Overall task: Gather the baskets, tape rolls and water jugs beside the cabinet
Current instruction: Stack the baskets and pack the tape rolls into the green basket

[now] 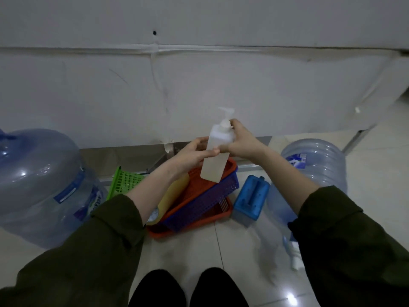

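Black shoe tips (188, 289) sit at the bottom edge, on pale glossy floor tiles (221, 251), and our dark green sleeves (93, 251) reach forward from either side. Between our hands we hold a white pump bottle (218, 149) above the baskets. Its long axis runs nearly upright, tilted a little so the pump head points up and slightly right while the base leans toward us and left. Our left hand (194, 151) is closed around the bottle's middle, thumb across its front; our right hand (241, 140) wraps the upper part, fingers curled at the neck just under the pump.

Below the bottle, the baskets are nested in a loose stack on the floor: an orange basket (221, 214) at the bottom, a blue mesh basket (205, 204) angled in it, and another orange one (199, 185) on top. Their long sides run diagonally, from near-left to far-right. A green mesh basket (124, 180) stands tilted just left of the stack, against the base of the white cabinet (199, 85). A yellowish tape roll (170, 196) rests at the stack's left edge (partly hidden by our left forearm).

Two translucent blue water jugs lie on their sides: the left jug (44, 185) and the right jug (314, 169), well apart, flanking the stack. A small blue box (251, 197) sits between the baskets and the right jug.
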